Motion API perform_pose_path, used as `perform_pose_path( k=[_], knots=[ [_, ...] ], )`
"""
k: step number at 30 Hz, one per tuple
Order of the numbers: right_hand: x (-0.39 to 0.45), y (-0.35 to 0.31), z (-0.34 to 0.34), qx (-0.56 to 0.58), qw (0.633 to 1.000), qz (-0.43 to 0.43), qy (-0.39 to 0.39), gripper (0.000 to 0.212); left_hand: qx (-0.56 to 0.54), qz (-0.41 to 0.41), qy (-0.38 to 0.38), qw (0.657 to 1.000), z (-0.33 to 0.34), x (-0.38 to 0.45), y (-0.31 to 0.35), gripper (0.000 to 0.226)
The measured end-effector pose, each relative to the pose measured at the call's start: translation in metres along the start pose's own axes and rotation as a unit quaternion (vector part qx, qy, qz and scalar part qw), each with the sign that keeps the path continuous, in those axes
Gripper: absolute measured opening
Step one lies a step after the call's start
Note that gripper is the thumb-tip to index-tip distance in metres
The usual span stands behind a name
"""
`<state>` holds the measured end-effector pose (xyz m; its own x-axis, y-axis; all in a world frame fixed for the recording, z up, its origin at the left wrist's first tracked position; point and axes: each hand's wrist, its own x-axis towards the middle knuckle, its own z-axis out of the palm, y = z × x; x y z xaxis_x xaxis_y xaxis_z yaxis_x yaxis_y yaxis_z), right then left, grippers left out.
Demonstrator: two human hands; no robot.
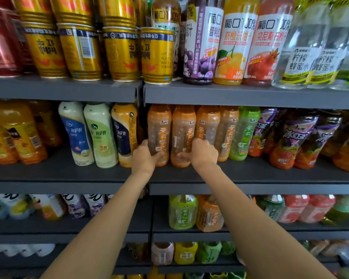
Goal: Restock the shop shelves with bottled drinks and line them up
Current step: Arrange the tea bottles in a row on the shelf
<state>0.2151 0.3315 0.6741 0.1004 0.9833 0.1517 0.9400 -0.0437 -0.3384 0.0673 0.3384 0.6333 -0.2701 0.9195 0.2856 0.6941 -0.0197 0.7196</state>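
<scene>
On the middle shelf [250,174], the left hand [144,158] grips the low body of one orange bottle [159,129] and the right hand [203,152] grips its neighbour [182,133], probably to square both with the row's front edge, labels outward.

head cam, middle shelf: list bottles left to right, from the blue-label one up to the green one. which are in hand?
Blue-label bottle → pale green bottle → yellow-navy bottle → first orange bottle, held by left hand → second orange bottle, held by right hand → third orange bottle → fourth orange bottle → green bottle.
</scene>
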Motion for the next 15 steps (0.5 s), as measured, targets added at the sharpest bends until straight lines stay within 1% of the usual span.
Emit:
perform_pose_path(
  k=[6,7,9,11,13,15],
  knots=[
    [-0.002,0.0,0.0,0.019,1.0,0.016,-0.001,0.047,0.003,0.022,-0.009,1.0,0.002,0.003,-0.004,0.051],
    [-0.004,0.0,0.002,0.028,0.999,0.02,0.008,0.046,-0.001,0.024,-0.006,1.0,0.002,0.003,-0.004,0.05],
    [-0.01,-0.001,0.009,0.042,0.997,0.028,0.051,0.045,-0.009,0.025,-0.002,1.0,0.004,0.002,-0.005,0.051],
    [-0.017,-0.008,0.021,0.035,0.995,0.01,0.089,0.042,-0.014,0.015,0.0,1.0,0.005,0.003,-0.006,0.052],
    [-0.025,-0.017,0.037,0.036,0.995,-0.029,0.092,0.037,-0.022,0.01,-0.009,1.0,0.005,0.005,-0.007,0.054],
    [-0.028,-0.021,0.046,0.082,0.991,-0.03,0.105,0.037,-0.032,0.013,-0.023,0.999,0.004,0.007,-0.01,0.054]
  ],
)
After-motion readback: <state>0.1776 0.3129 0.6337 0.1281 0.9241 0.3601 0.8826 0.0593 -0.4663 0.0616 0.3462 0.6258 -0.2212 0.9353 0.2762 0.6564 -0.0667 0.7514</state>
